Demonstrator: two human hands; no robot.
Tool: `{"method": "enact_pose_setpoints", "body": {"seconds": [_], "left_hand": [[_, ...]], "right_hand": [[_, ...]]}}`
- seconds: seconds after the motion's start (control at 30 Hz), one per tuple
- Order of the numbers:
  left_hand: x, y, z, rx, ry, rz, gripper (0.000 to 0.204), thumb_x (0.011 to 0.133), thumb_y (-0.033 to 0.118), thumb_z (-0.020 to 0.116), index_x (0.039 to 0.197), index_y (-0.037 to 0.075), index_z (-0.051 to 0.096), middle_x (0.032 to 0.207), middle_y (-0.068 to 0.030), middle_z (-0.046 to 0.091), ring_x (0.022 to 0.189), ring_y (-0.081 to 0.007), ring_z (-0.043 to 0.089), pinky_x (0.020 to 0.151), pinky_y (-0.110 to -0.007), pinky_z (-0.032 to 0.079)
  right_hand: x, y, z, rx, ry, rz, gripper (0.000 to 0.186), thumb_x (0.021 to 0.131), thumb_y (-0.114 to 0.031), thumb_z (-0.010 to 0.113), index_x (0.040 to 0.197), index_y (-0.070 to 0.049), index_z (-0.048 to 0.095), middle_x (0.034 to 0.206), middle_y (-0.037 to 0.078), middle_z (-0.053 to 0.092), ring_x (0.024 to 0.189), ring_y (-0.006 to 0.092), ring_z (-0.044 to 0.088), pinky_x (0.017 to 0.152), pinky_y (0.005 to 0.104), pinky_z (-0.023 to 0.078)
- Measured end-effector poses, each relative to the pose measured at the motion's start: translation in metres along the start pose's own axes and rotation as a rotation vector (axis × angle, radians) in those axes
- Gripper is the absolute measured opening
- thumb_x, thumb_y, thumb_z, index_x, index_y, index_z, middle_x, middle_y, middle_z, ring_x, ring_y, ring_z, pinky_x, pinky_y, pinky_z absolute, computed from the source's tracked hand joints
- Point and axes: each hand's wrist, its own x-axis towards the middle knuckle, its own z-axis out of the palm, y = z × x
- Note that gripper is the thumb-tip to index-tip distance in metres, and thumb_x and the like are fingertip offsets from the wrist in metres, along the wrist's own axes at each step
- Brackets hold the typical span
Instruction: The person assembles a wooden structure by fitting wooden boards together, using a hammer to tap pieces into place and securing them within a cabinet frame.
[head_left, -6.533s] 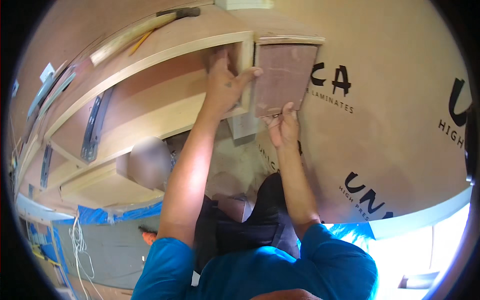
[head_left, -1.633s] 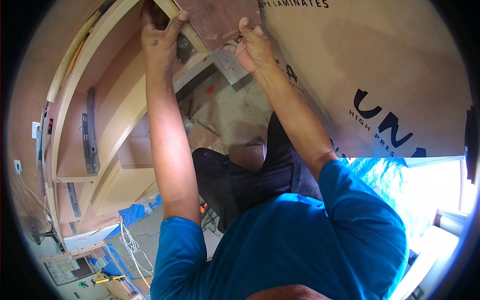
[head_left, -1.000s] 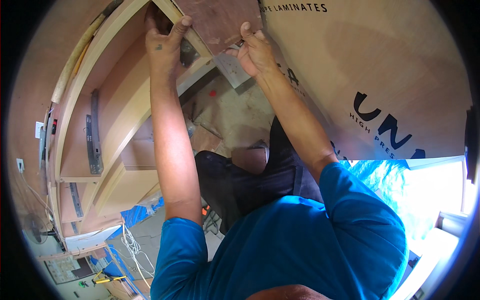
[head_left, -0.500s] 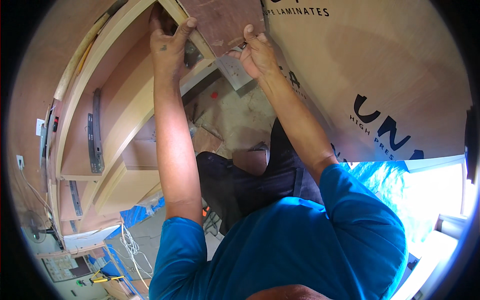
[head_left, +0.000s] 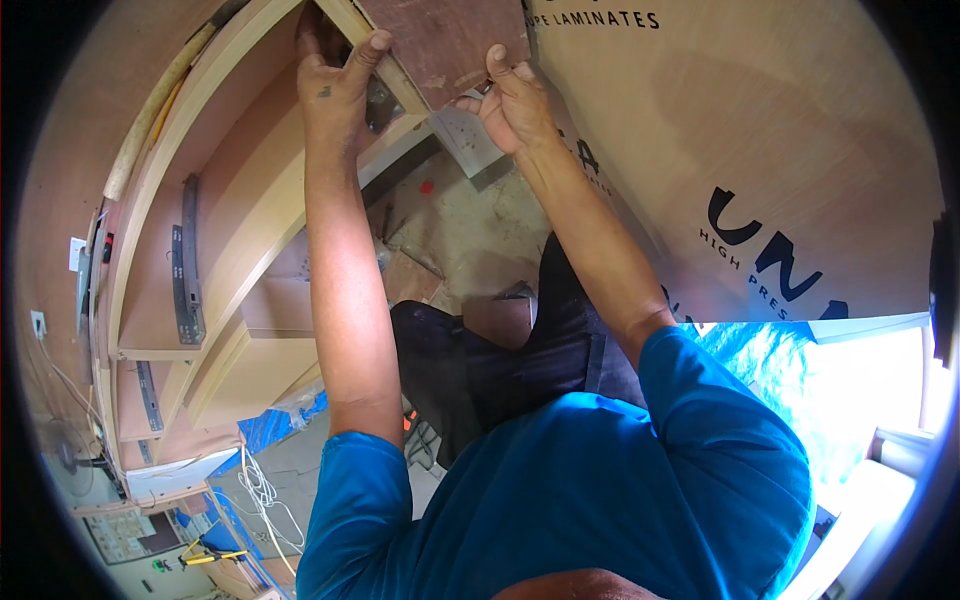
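Observation:
My left hand [head_left: 335,85] is closed around the pale wooden edge of a cabinet frame [head_left: 403,88], thumb on the outer side. Its other fingers reach into the shadowed opening and are mostly hidden. A reddish-brown wooden panel [head_left: 445,45] stands against that frame, running off the top of the view. At the panel's lower right corner, my right hand [head_left: 515,110] pinches the edge with the thumb up on its face and fingers curled beneath. Something small and dark shows by these fingers, too small to name.
Curved-looking cabinet shelves [head_left: 240,190] with black drawer slides [head_left: 185,270] fill the left side. A large laminate-faced sheet [head_left: 760,150] with dark printing rises on the right. Below lie floor scraps [head_left: 410,278], a coiled white cable [head_left: 262,495] and blue sheeting [head_left: 755,360].

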Motion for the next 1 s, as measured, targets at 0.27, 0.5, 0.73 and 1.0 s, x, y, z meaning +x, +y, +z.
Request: {"method": "enact_pose_setpoints", "body": {"seconds": [0.27, 0.5, 0.73, 1.0], "left_hand": [[-0.003, 0.004, 0.000, 0.023, 0.014, 0.004, 0.107, 0.080, 0.034, 0.092, 0.157, -0.004, 0.027, 0.144, -0.0196, 0.054, 0.133, -0.0287, 0.053, 0.114, -0.041, 0.043], [-0.004, 0.013, 0.008, 0.101, 0.015, 0.014, 0.103, 0.085, 0.032, 0.087, 0.159, -0.005, 0.026, 0.150, -0.0203, 0.050, 0.137, -0.0301, 0.050, 0.116, -0.041, 0.040], [0.000, 0.021, 0.002, 0.206, -0.010, -0.022, 0.091, 0.089, 0.028, 0.081, 0.159, 0.002, 0.031, 0.129, -0.0121, 0.064, 0.099, -0.0174, 0.064, 0.083, -0.032, 0.055], [-0.019, -0.003, -0.019, 0.067, 0.053, -0.032, 0.092, 0.090, 0.030, 0.080, 0.158, -0.006, 0.030, 0.158, -0.0248, 0.042, 0.150, -0.0335, 0.037, 0.121, -0.046, 0.035]], "right_hand": [[0.002, 0.001, -0.004, 0.006, 0.003, -0.005, 0.052, 0.099, -0.039, 0.070, 0.134, -0.010, 0.045, 0.133, 0.011, 0.063, 0.118, 0.0309, 0.066, 0.091, 0.0593, 0.056], [-0.048, 0.009, -0.047, 0.029, 0.117, 0.109, 0.034, 0.108, -0.032, 0.056, 0.132, -0.011, 0.048, 0.133, 0.010, 0.062, 0.117, 0.0286, 0.066, 0.096, 0.0562, 0.055], [-0.102, 0.029, -0.091, 0.072, 0.065, 0.209, 0.027, 0.110, -0.024, 0.052, 0.134, -0.013, 0.050, 0.134, 0.007, 0.062, 0.115, 0.0255, 0.065, 0.093, 0.0484, 0.057], [-0.145, 0.029, -0.117, 0.027, 0.214, 0.281, 0.026, 0.106, -0.015, 0.050, 0.132, -0.015, 0.051, 0.126, 0.004, 0.064, 0.120, 0.0255, 0.063, 0.094, 0.0462, 0.056]]}}
